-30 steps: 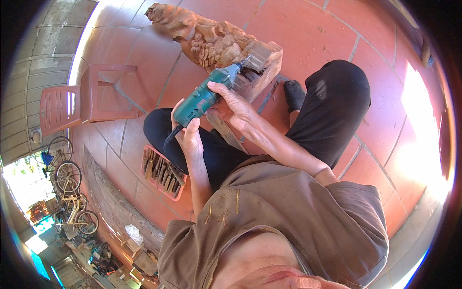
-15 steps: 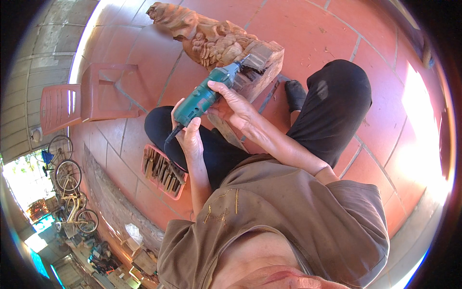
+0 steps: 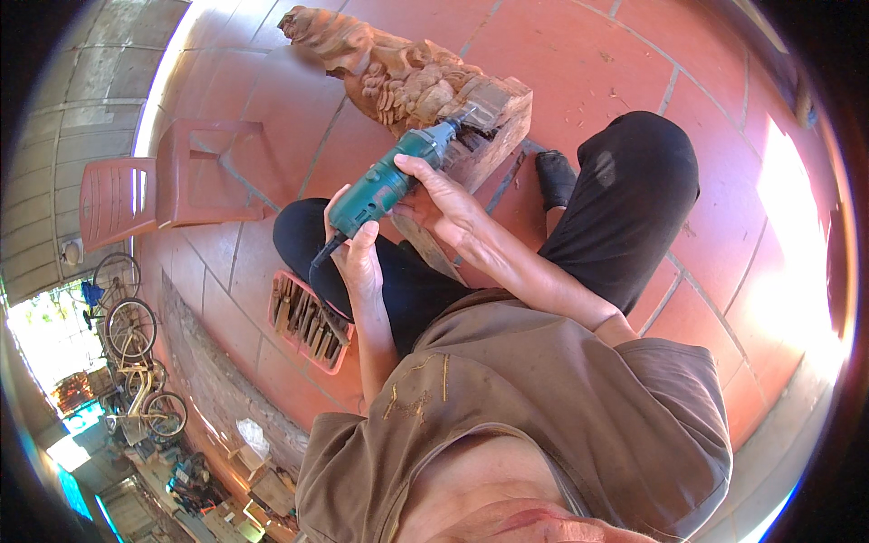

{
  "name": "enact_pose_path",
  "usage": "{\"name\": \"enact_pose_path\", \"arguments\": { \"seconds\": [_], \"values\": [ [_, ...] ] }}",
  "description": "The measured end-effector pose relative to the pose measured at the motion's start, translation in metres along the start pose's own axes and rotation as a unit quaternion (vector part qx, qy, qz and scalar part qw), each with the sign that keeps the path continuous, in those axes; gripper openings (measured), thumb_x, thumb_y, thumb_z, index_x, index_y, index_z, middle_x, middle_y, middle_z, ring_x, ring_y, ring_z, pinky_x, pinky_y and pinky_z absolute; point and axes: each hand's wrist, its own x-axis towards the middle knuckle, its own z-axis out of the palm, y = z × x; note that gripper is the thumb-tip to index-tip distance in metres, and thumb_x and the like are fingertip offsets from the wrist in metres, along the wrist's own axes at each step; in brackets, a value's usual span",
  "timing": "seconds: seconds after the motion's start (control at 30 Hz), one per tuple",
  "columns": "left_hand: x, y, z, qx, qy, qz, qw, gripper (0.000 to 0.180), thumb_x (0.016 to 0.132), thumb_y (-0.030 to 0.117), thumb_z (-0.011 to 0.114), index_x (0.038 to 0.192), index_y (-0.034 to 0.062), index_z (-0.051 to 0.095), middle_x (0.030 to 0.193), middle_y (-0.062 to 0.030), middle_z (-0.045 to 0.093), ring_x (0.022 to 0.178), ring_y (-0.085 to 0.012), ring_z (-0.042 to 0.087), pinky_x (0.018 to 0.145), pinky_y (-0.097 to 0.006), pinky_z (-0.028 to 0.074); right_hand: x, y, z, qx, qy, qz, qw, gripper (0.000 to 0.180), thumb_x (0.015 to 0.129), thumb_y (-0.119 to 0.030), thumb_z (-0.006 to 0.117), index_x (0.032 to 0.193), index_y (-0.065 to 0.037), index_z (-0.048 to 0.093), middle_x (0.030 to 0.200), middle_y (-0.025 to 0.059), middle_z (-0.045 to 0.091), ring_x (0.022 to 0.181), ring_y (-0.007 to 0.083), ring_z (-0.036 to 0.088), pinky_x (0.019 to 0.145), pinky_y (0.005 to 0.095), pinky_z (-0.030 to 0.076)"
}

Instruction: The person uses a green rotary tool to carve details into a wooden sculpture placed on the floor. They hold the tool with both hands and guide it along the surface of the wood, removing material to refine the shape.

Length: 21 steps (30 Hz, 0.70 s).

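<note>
A green die grinder (image 3: 378, 188) points up and to the right, with a thin bit at its silver nose. My left hand (image 3: 360, 260) grips its rear end, where a black cord comes out. My right hand (image 3: 450, 204) holds the body nearer the front, thumb on top and its other fingers mostly hidden. The bit's tip lies over the squared end of a carved wood piece (image 3: 407, 83), by a dark hollow; whether it touches the wood I cannot tell. The carving has leafy, rounded relief and lies on the tiled floor.
A pink basket (image 3: 338, 363) of wooden-handled chisels stands beside my left knee. Farther left is a reddish plastic chair (image 3: 167, 176). Bicycles (image 3: 132, 328) and clutter fill the lower left. Wood chips are scattered on the red tiles (image 3: 593, 54). My legs frame the work.
The picture has shifted very slightly. Both hands keep the same hold on the die grinder, and its bit stays over the carving's end.
</note>
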Motion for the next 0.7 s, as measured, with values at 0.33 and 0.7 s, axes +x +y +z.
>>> {"name": "enact_pose_path", "arguments": {
  "seconds": [0.33, 0.7],
  "values": [
    [-0.0014, -0.0024, -0.0025, -0.010, -0.003, -0.007, 1.000, 0.067, 0.078, 0.016, 0.079, 0.135, 0.0008, 0.047, 0.122, -0.0112, 0.056, 0.115, -0.0213, 0.054, 0.106, -0.039, 0.040, -0.0039, 0.0014, 0.0057, 0.020, 0.026, -0.019, 0.999, 0.031, 0.085, -0.025, 0.077, 0.104, -0.012, 0.056, 0.093, 0.0038, 0.066, 0.084, 0.0176, 0.067, 0.071, 0.0351, 0.056],
    [-0.0021, 0.0016, 0.0054, -0.016, 0.000, -0.003, 1.000, 0.064, 0.080, 0.015, 0.078, 0.134, 0.0005, 0.047, 0.120, -0.0112, 0.056, 0.113, -0.0215, 0.056, 0.104, -0.039, 0.042, 0.0000, 0.0004, -0.0001, 0.002, 0.027, -0.001, 1.000, 0.035, 0.086, -0.026, 0.077, 0.112, -0.011, 0.058, 0.104, 0.0039, 0.067, 0.098, 0.0177, 0.066, 0.089, 0.0390, 0.054]
  ]
}}
